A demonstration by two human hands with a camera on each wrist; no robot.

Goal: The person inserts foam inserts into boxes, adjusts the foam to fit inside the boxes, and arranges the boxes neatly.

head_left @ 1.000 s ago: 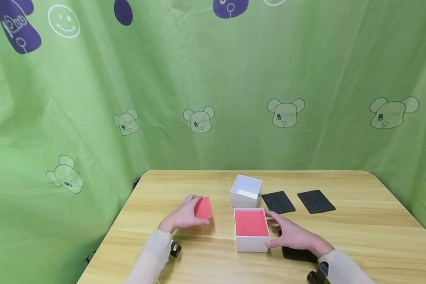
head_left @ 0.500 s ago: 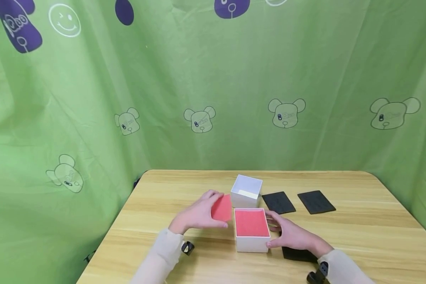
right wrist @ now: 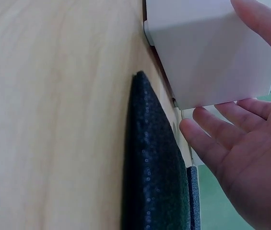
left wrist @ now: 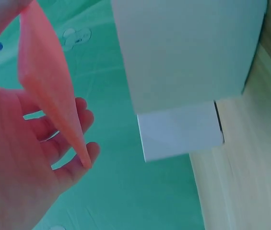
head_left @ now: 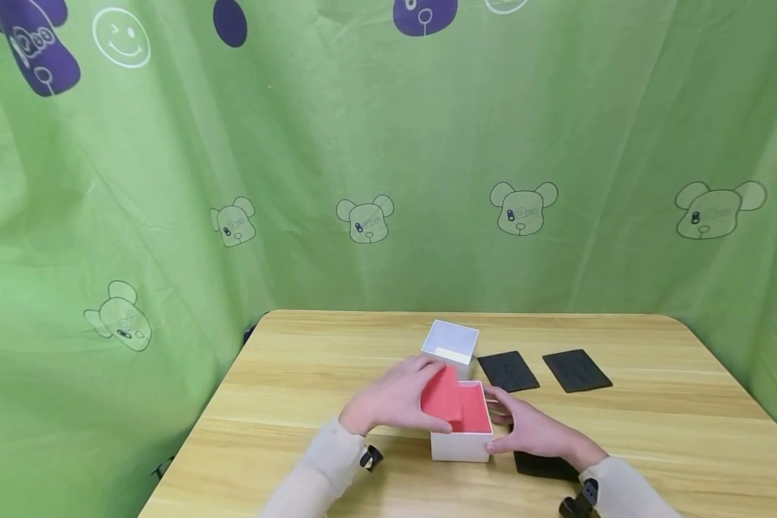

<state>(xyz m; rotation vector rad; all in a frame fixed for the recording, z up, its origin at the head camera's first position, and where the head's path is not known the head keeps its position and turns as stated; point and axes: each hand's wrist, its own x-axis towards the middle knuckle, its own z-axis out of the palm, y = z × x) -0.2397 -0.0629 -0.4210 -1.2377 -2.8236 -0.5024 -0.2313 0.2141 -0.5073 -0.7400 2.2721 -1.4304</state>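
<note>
My left hand (head_left: 391, 399) holds a thin red square pad (head_left: 442, 396) by its edges, thumb at the near side and fingers at the far side. The pad is tilted over the left part of an open white box (head_left: 460, 447). More red material (head_left: 477, 409) lies inside the box, partly covered by the held pad. My right hand (head_left: 536, 429) grips the box's right side, with the thumb at the near corner and the fingers at the far one. In the right wrist view, its fingertips (right wrist: 200, 115) meet the edge of the white wall.
A second white box (head_left: 452, 344), open side up, stands just behind the first. Two black square pads (head_left: 508, 370) lie to its right on the wooden table (head_left: 673, 424). Another black pad (head_left: 544, 466) lies under the right hand. A green curtain (head_left: 427, 266) hangs behind.
My left hand has carried the red pad rightward from the table's left side to over the white box. The right hand and the box have stayed in place.
</note>
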